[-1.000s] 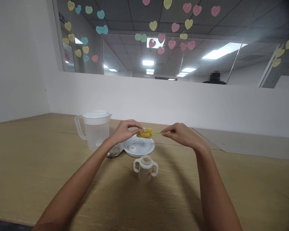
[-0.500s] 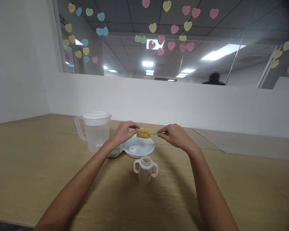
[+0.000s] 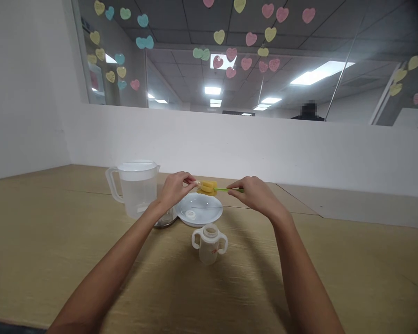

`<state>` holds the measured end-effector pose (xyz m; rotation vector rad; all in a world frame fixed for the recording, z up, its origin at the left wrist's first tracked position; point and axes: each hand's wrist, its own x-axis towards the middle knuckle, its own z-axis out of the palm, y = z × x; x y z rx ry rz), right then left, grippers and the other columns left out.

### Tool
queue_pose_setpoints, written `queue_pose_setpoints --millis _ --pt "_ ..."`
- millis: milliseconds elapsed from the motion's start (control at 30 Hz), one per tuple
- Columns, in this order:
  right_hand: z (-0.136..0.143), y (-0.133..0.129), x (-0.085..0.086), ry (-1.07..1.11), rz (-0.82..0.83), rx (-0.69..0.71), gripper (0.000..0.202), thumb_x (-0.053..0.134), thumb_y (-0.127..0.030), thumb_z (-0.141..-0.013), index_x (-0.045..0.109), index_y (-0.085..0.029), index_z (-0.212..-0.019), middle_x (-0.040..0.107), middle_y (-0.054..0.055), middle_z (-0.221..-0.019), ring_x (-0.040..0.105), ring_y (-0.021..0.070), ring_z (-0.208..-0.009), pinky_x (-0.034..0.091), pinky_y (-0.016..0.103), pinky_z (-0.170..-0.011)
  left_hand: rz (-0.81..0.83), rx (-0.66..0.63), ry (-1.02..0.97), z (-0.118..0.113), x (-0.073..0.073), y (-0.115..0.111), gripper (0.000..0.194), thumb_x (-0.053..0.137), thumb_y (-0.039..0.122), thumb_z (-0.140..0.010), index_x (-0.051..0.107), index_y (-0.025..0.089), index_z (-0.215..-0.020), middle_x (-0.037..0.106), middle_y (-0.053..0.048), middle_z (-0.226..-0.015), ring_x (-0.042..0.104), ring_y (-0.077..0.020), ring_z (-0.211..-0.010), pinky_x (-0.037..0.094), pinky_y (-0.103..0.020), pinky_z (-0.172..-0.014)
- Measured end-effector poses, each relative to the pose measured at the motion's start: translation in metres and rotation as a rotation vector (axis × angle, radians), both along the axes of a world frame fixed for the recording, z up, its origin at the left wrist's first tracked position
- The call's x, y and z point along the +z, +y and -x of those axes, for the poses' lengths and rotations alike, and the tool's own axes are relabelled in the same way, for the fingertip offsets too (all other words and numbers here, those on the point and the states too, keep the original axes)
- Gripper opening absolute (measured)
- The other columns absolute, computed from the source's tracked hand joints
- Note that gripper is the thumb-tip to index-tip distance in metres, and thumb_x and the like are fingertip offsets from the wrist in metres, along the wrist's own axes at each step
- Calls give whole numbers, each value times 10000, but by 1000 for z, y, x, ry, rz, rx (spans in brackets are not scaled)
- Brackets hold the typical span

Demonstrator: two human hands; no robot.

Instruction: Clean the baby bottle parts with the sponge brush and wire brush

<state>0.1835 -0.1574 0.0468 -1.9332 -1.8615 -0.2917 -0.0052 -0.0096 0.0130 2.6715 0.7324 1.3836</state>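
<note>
My left hand pinches a small clear piece that looks like a bottle nipple. My right hand is closed on the thin green handle of a yellow sponge brush. The sponge head is level with the nipple and right beside it; whether they touch I cannot tell. Both are held over a white bowl, in which a small white ring lies. Nearer to me, a baby bottle with two side handles stands upright, its top uncovered.
A clear lidded pitcher stands at the left of the bowl. Partly behind my left forearm is a clear container on a dark, shiny base. A white wall with a window above borders the wooden table. A person shows in the glass.
My left hand has drawn slightly left with the nipple, so more of the yellow sponge shows. My right hand stays nearly in place. The whole view has shifted a little.
</note>
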Motion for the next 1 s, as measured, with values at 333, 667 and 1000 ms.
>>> queue_pose_setpoints --millis 333,667,1000 --pt "-5 -3 2 57 16 -53 220 533 -283 -778 715 -232 -891 691 31 -901 604 187 -766 394 258 -615 -29 7 -10 0 0 -1 166 580 316 -741 630 161 -773 662 -41 -776 617 -161 -723 459 -271 -681" --pt "-5 -8 4 86 12 -16 217 530 -280 -772 720 -228 -866 690 28 -860 590 169 -723 386 245 -584 27 -90 -91 -2 -1 -5 146 592 307 -726 643 172 -747 665 -28 -771 612 -146 -716 477 -261 -681" --pt "-3 -11 6 87 40 26 249 503 -323 -777 725 -230 -840 658 26 -676 551 154 -623 361 239 -550 18 -262 -169 -7 -3 -20 91 616 242 -715 683 194 -755 676 -29 -789 613 -140 -731 488 -256 -683"
